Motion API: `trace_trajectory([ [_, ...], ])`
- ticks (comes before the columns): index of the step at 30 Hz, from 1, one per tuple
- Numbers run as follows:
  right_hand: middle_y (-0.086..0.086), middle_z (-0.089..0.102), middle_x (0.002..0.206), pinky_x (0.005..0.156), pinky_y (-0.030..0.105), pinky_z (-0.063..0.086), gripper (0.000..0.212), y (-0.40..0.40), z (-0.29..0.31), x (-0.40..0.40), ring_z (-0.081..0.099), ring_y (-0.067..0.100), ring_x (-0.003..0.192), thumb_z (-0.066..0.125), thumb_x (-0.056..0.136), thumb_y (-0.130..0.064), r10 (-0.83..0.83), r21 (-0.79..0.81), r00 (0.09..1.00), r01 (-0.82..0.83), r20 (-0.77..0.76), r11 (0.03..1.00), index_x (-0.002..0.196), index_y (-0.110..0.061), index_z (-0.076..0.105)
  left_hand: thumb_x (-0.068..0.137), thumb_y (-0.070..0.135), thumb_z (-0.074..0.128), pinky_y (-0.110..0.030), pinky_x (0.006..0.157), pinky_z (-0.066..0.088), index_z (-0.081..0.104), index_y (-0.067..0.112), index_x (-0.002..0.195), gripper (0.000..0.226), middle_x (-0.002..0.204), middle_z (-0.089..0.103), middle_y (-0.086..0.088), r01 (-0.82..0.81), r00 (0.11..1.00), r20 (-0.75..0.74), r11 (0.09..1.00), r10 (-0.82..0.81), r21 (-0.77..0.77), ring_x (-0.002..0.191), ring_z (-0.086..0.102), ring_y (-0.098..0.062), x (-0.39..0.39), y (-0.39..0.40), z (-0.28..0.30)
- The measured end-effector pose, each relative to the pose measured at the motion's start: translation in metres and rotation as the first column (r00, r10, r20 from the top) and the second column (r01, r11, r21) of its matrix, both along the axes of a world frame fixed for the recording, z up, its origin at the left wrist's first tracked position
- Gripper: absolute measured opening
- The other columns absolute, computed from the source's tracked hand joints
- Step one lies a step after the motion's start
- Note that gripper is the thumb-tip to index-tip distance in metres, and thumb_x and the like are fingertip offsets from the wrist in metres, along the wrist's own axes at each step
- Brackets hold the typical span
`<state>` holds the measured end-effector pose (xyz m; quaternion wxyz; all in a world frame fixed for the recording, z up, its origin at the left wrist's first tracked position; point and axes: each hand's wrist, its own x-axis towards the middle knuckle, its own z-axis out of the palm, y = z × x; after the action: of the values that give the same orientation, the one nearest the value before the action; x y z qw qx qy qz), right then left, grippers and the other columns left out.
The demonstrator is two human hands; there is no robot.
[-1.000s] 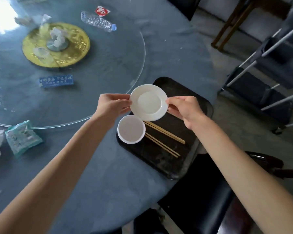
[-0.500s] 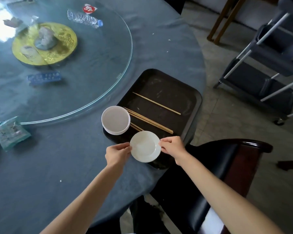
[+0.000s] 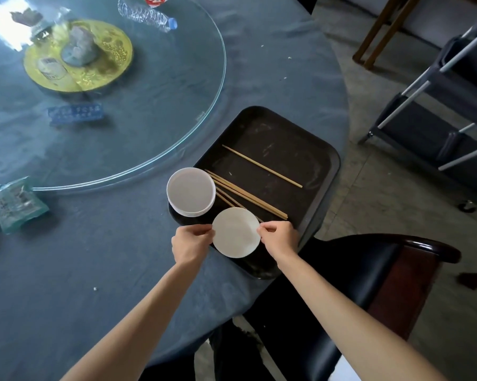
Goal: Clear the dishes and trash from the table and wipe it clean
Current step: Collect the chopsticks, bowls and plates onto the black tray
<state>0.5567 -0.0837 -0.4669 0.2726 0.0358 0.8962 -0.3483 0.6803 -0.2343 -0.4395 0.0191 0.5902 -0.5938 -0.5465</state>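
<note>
Two hands pinch one small white plate (image 3: pixel 236 232) by opposite edges; left hand (image 3: pixel 191 242) fingers curled on its left rim, right hand (image 3: pixel 279 235) on its right rim; plate now low over near corner of black tray (image 3: pixel 308 149), earlier it was held higher up; white bowl (image 3: pixel 191 191) sits just left-behind it, chopsticks (image 3: pixel 248 195) lie beside, one more visible than before; blue table (image 3: pixel 66 270) underneath.
</note>
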Motion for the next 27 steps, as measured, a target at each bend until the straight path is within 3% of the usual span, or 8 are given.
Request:
trace_trajectory([
  [7,0.002,0.076,0.111,0.092,0.027,0.054,0.024,-0.008,0.003,-0.004,0.069,0.017,0.105,0.067,0.095,-0.015,0.045,0.012,0.998,-0.045,-0.031,0.999,0.118,-0.013,0.075,0.075,0.024,0.075,-0.036,0.087,0.059,0.082,0.031,0.090,0.018,0.074,0.076,0.011,-0.021,1.000,0.001,1.000,0.021,-0.020,0.082,0.072,-0.014,-0.002,0.000,0.001],
  [13,-0.001,0.076,0.104,0.089,0.031,0.057,0.021,-0.008,0.009,-0.019,0.068,0.017,0.103,0.070,0.091,-0.018,0.221,0.126,0.975,-0.218,-0.014,0.968,0.111,-0.016,0.076,0.074,0.018,0.074,-0.036,0.080,0.061,0.080,0.033,0.076,0.016,0.062,0.073,0.009,0.102,0.995,0.016,0.995,-0.102,-0.008,0.072,0.073,-0.012,-0.003,-0.009,-0.003],
  [16,-0.005,0.074,0.095,0.080,0.029,0.055,0.015,-0.009,0.018,-0.036,0.068,0.016,0.094,0.069,0.090,-0.031,0.357,0.219,0.934,-0.350,0.010,0.911,0.100,-0.022,0.077,0.076,0.016,0.074,-0.036,0.080,0.061,0.080,0.030,0.075,0.014,0.060,0.073,0.007,0.145,0.989,0.008,0.989,-0.145,-0.021,0.064,0.072,-0.010,-0.003,-0.012,-0.006],
  [19,-0.001,0.071,0.091,0.072,0.025,0.045,0.024,-0.022,0.031,-0.067,0.068,0.020,0.090,0.059,0.097,-0.039,0.437,0.274,0.889,-0.390,-0.136,0.879,0.097,-0.021,0.076,0.077,0.014,0.075,-0.036,0.079,0.062,0.080,0.025,0.078,0.013,0.063,0.074,0.007,0.148,0.989,-0.006,0.989,-0.149,-0.019,0.059,0.072,-0.007,-0.003,-0.013,-0.009],
  [22,0.008,0.063,0.128,0.082,0.029,0.045,0.033,-0.042,0.025,-0.112,0.060,0.025,0.118,0.052,0.103,-0.031,0.479,0.296,0.825,-0.397,-0.301,0.869,0.131,-0.017,0.062,0.078,0.013,0.076,-0.037,0.077,0.063,0.079,0.025,0.078,0.013,0.066,0.075,0.008,0.146,0.989,-0.026,0.989,-0.146,-0.015,0.060,0.073,-0.009,-0.002,-0.013,-0.012],
  [24,0.009,0.043,0.155,0.102,0.036,0.045,0.050,-0.051,0.013,-0.133,0.044,0.028,0.139,0.046,0.106,-0.033,0.552,0.362,0.802,-0.456,-0.228,0.813,0.153,-0.017,0.040,0.077,0.013,0.076,-0.037,0.076,0.063,0.079,0.024,0.080,0.012,0.069,0.075,0.008,0.144,0.989,-0.033,0.989,-0.145,-0.012,0.060,0.072,-0.010,-0.002,-0.013,-0.013],
  [27,0.005,0.018,0.168,0.118,0.047,0.030,0.060,-0.055,-0.005,-0.136,0.017,0.028,0.154,0.037,0.108,-0.040,0.636,0.429,0.765,-0.542,-0.106,0.723,0.161,-0.020,0.020,0.077,0.016,0.076,-0.038,0.076,0.063,0.079,0.025,0.082,0.011,0.070,0.076,0.009,0.165,0.985,-0.042,0.986,-0.166,-0.007,0.061,0.072,-0.010,-0.003,-0.014,-0.016],
])
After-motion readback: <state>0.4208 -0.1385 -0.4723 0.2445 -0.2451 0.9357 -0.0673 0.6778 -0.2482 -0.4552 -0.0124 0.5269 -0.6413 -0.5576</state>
